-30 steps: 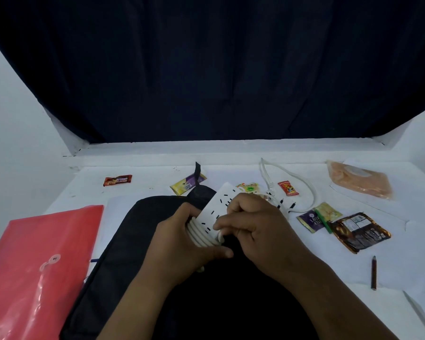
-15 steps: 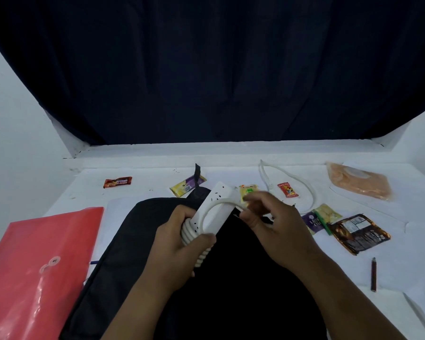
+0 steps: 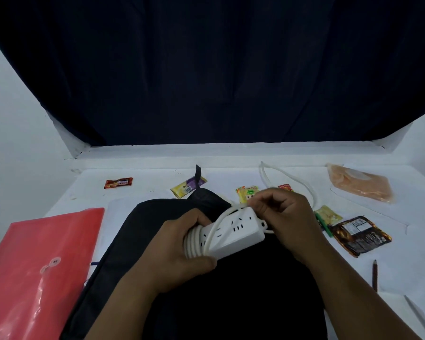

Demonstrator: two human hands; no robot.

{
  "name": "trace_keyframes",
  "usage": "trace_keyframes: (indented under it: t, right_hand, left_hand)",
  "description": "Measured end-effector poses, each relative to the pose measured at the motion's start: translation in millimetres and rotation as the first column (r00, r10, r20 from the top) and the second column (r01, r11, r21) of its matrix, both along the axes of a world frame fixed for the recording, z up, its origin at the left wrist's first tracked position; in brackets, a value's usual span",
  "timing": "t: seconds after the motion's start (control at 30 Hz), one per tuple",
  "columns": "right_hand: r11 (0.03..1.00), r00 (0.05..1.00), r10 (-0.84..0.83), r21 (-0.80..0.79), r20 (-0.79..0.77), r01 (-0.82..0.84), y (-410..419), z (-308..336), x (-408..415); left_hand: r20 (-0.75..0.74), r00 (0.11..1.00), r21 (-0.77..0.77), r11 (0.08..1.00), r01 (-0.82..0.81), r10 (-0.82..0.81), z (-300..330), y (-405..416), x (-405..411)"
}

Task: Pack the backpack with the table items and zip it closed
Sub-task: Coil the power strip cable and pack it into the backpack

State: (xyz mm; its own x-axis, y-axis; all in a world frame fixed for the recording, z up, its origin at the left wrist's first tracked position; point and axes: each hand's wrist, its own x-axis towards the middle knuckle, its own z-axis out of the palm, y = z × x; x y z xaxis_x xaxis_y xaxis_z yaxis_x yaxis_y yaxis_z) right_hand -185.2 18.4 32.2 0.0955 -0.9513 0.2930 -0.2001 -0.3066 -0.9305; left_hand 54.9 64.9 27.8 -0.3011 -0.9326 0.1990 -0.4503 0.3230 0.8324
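The black backpack (image 3: 138, 241) lies flat on the table (image 3: 157, 177). Above it, the left hand (image 3: 182, 251) clamps the white power strip (image 3: 233, 231) at its cord-wrapped end. The right hand (image 3: 287, 217) pinches the cord (image 3: 221, 217) at the far end.

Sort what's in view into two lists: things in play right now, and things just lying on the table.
In play: power strip, its cord, left hand, right hand, black backpack.

Lying about, waiting to be packed: red envelope, brown snack packet, orange pouch, red candy bar, pencil.
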Motion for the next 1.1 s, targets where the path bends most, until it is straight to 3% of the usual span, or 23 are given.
trace_keyframes:
  t: [0.1, 0.23, 0.43, 0.53, 0.63, 0.93, 1.1]
  right_hand:
    - [0.991, 0.996, 0.065, 0.121, -0.068, -0.057, 0.2, -13.0, 0.8]
    - [0.99, 0.978, 0.064, 0.133, -0.197, -0.038, 5.5, -25.9, 12.7]
    - [0.985, 0.971, 0.151, 0.11, -0.186, -0.133, 20.0, -25.6, 29.7]
    - [0.966, 0.912, 0.247, 0.159, -0.328, -0.204, 20.8, -24.0, 24.6]
    - [0.969, 0.861, 0.238, 0.173, -0.451, -0.177, 20.9, -19.6, 17.9]
    - [0.988, 0.811, 0.024, -0.112, -0.584, -0.11, 18.2, -16.2, 21.6]
    - [0.993, 0.801, 0.011, -0.089, -0.599, -0.08, 14.6, -28.9, 15.7]
  left_hand:
    - [-0.026, 0.998, -0.001, 0.999, 0.053, -0.053, 0.8, 2.0, -0.9]
    - [-0.197, 0.98, 0.067, 0.998, -0.016, 0.029, -6.1, 2.0, -6.7]
    - [-0.43, 0.897, 0.04, 0.995, -0.093, 0.101, -14.3, -1.1, -13.7]
    - [-0.459, 0.86, 0.053, 0.973, -0.226, 0.225, -16.7, -2.8, -11.5]
    - [-0.427, 0.838, 0.092, 0.939, -0.332, 0.338, -18.7, -6.7, -5.6]
    - [-0.335, 0.837, 0.153, 0.901, -0.405, 0.433, -22.0, -9.4, -11.6]
    - [-0.37, 0.801, 0.145, 0.881, -0.45, 0.47, -14.9, -10.0, -8.6]
